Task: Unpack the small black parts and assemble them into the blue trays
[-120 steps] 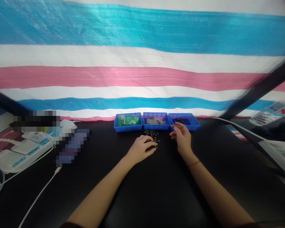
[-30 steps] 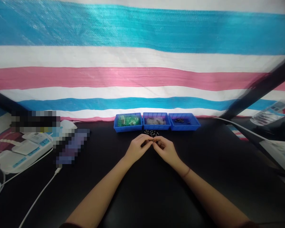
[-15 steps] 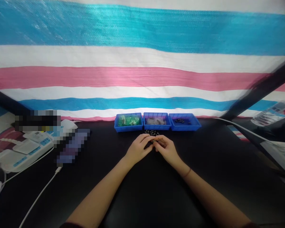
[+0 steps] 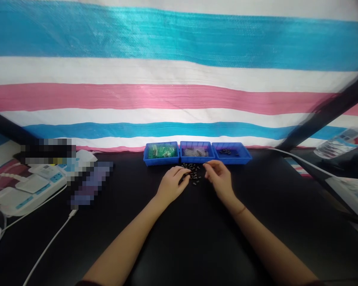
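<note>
Several small dark and metallic parts [image 4: 194,174] lie in a loose pile on the black table. At the pile's left edge, my left hand [image 4: 172,184] has its thumb and fingertips close together around something too small to make out. My right hand [image 4: 219,178] is just right of the pile, fingers pinched on something tiny that I cannot identify. Behind the pile stand three blue trays in a row: the left tray [image 4: 162,161] holds green and whitish items, the middle tray [image 4: 197,159] clear and grey pieces, the right tray [image 4: 234,160] a few dark pieces.
At the left are a white power strip [image 4: 38,193] with plugs and cables and a blurred, phone-like object [image 4: 91,184]. A clear plastic bottle [image 4: 337,145] and another white power strip [image 4: 350,192] are at the right. A striped sheet [image 4: 179,99] hangs behind.
My right hand has moved right and slightly up, away from my left hand, uncovering more of the pile. My left hand has barely moved.
</note>
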Demonstrator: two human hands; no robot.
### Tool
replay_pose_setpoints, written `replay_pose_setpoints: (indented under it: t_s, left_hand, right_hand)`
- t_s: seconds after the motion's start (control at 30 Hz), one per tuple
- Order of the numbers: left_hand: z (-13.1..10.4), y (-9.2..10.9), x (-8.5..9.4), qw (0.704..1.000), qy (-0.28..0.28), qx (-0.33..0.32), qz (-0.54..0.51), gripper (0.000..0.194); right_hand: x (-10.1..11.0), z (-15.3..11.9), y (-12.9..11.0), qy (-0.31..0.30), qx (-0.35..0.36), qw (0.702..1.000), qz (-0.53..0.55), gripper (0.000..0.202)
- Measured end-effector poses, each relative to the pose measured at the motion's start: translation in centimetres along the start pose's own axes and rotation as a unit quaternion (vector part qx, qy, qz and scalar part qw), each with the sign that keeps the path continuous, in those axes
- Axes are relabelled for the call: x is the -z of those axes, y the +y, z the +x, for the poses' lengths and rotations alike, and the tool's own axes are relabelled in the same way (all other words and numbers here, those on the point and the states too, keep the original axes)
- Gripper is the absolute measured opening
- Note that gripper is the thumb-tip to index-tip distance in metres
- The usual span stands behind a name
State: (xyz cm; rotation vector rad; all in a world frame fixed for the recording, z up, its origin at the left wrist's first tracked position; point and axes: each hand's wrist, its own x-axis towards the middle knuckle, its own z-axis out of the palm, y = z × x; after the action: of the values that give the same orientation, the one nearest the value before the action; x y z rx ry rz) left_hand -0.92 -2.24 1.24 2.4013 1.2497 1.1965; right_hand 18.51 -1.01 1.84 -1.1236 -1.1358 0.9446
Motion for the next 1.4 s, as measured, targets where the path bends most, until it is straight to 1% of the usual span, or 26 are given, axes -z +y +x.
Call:
replay_pose_setpoints:
  t_s: [0.03, 0.1, 0.17, 0.23, 0.3, 0.4, 0.5, 0.6, 0.73, 0.8, 0.9, 0.97, 1.1, 1.17, 1.3, 1.4]
  left_hand:
    - [0.0, -0.1, 0.0, 0.999, -0.024, 0.009, 0.023, 0.018]
    - [0.0, -0.4, 0.1, 0.994, -0.076, 0.025, 0.074, 0.021]
    - [0.0, -0.7, 0.2, 0.986, -0.114, 0.037, 0.116, 0.031]
    - [0.0, -0.9, 0.3, 0.980, -0.130, 0.048, 0.141, 0.036]
    - [0.0, -1.0, 0.4, 0.976, -0.141, 0.051, 0.156, 0.033]
    - [0.0, -1.2, 0.5, 0.974, -0.149, 0.041, 0.165, 0.023]
    - [0.0, -1.5, 0.6, 0.979, -0.145, 0.031, 0.143, 0.016]
    - [0.1, -1.6, 0.6, 0.991, -0.116, 0.033, 0.065, 0.013]
    - [0.0, -1.2, 0.2, 0.998, -0.049, 0.024, -0.023, 0.008]
    - [-0.2, -0.9, 0.0, 0.998, -0.035, 0.010, -0.045, 0.002]
    - [-0.3, -0.7, -0.3, 0.997, -0.032, -0.008, -0.069, 0.004]
    - [-0.3, -0.6, -0.3, 0.997, -0.030, -0.006, -0.074, 0.006]
    - [-0.1, -0.4, 0.1, 0.997, -0.037, 0.004, -0.072, 0.022]
    - [-0.1, -0.4, 0.1, 0.996, -0.040, 0.016, -0.080, 0.026]
    - [-0.1, -0.7, -0.1, 0.993, -0.041, 0.054, -0.097, 0.017]
    - [-0.2, -0.9, -0.2, 0.991, -0.041, 0.063, -0.113, 0.013]
  right_hand:
    - [0.6, 0.8, 0.1, 0.042, 0.002, 0.999, 0.008, 0.026]
    - [1.8, 2.1, 0.1, 0.094, -0.004, 0.994, 0.047, 0.031]
    - [2.8, 3.1, 0.1, 0.100, -0.027, 0.992, 0.073, 0.040]
    - [3.4, 3.5, 0.2, 0.095, -0.038, 0.991, 0.082, 0.045]
    - [3.5, 3.4, 0.3, 0.087, -0.027, 0.993, 0.075, 0.045]
    - [3.0, 2.7, 0.5, 0.063, 0.000, 0.997, 0.052, 0.035]
    - [2.1, 1.6, 0.7, 0.016, 0.013, 1.000, 0.015, 0.023]
    - [1.0, 0.2, 0.5, -0.048, 0.023, 0.997, -0.052, 0.015]
    - [-0.6, -1.9, -0.5, -0.158, 0.048, 0.974, -0.156, 0.015]
    - [-1.1, -2.6, -0.9, -0.187, 0.061, 0.962, -0.189, 0.015]
    - [-1.5, -3.0, -1.1, -0.191, 0.070, 0.957, -0.206, 0.015]
    - [-1.5, -3.0, -0.9, -0.185, 0.075, 0.958, -0.204, 0.015]
    - [-1.3, -2.7, -0.5, -0.168, 0.089, 0.960, -0.205, 0.016]
    - [-1.3, -2.7, -0.4, -0.159, 0.095, 0.959, -0.213, 0.017]
    - [-1.3, -2.7, -0.4, -0.142, 0.092, 0.960, -0.223, 0.016]
    - [-1.3, -2.7, -0.4, -0.135, 0.077, 0.963, -0.218, 0.013]
